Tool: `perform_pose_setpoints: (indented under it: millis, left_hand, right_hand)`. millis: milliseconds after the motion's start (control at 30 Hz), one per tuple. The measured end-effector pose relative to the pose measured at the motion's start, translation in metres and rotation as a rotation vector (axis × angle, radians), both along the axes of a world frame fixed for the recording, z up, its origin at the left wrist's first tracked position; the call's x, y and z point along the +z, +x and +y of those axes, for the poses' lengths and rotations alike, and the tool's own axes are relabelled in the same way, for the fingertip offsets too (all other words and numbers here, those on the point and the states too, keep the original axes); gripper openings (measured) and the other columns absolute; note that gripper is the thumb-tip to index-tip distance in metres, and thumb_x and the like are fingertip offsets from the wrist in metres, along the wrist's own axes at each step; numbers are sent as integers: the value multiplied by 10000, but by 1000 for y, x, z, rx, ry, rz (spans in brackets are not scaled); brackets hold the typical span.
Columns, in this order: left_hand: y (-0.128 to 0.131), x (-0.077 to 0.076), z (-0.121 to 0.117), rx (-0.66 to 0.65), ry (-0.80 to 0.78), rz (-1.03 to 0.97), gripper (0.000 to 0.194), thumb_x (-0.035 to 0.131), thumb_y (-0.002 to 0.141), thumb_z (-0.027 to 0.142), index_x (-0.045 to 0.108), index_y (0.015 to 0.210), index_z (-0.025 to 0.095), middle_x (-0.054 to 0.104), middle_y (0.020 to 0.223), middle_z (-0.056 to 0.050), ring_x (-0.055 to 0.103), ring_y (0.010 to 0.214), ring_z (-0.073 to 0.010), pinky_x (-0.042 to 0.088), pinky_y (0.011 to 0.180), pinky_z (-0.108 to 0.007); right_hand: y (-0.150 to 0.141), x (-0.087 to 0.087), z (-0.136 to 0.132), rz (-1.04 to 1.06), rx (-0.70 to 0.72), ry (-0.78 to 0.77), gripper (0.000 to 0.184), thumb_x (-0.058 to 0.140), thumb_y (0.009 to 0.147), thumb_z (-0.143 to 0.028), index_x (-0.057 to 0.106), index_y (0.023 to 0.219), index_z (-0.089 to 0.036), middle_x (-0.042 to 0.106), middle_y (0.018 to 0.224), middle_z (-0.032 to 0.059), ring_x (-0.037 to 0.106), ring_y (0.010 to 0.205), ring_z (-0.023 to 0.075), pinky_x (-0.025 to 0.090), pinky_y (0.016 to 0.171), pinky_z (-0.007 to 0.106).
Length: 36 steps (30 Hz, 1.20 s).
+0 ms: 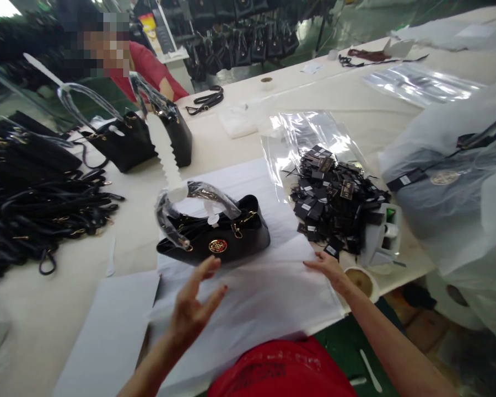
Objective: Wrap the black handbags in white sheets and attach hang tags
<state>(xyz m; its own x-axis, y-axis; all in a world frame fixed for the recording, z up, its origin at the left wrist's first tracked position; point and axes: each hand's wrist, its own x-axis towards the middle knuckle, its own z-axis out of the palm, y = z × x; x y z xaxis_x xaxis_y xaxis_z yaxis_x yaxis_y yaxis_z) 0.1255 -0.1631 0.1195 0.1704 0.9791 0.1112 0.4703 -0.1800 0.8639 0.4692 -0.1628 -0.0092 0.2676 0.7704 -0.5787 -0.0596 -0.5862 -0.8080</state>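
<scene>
A black handbag (248,237) with a round gold emblem stands on white sheets (248,309) in front of me. Clear plastic wraps its handles, and a white notched strip (164,149) sticks up from one of them. My left hand (194,303) is just in front of the bag, thumb and fingers apart, with nothing in it. At the right edge of the sheets, my right hand (328,268) reaches with fingers stretched out beside a pile of black hang tags (330,193). It looks to hold nothing.
Black straps (66,209) lie heaped at left. Two more black bags (126,143) stand near a person in a red top (157,69). Clear plastic bags (314,132) lie behind the tags. A tape dispenser (382,237) and tape roll (360,280) sit at the table's right edge. A plastic-wrapped bag (430,171) is further right.
</scene>
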Motion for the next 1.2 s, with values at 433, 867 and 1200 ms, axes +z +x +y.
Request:
perform_pose_setpoints:
  millis: [433, 867, 1200]
  left_hand:
    - [27, -119, -110, -387, -65, 751, 840, 674, 722, 265, 237, 1413, 75, 402, 1394, -235, 356, 1317, -332, 353, 1050, -540]
    - [4, -59, -102, 59, 499, 770, 290, 411, 848, 28, 597, 1009, 182, 700, 908, -27, 619, 955, -186, 333, 997, -389]
    - [11, 30, 32, 83, 655, 1055, 213, 390, 904, 91, 597, 904, 139, 643, 776, -56, 593, 820, -202, 384, 855, -392]
  right_hand:
    - [-18, 15, -34, 555, 317, -285, 275, 794, 530, -252, 664, 746, -142, 694, 706, 33, 644, 658, 189, 499, 659, 298]
    - [-18, 30, -10, 697, 34, -182, 146, 713, 614, -278, 666, 731, -203, 709, 699, 34, 672, 711, 256, 528, 779, 416]
    - [-8, 44, 20, 686, -23, -70, 164, 712, 605, -332, 685, 729, -228, 715, 745, 52, 653, 734, 252, 523, 769, 411]
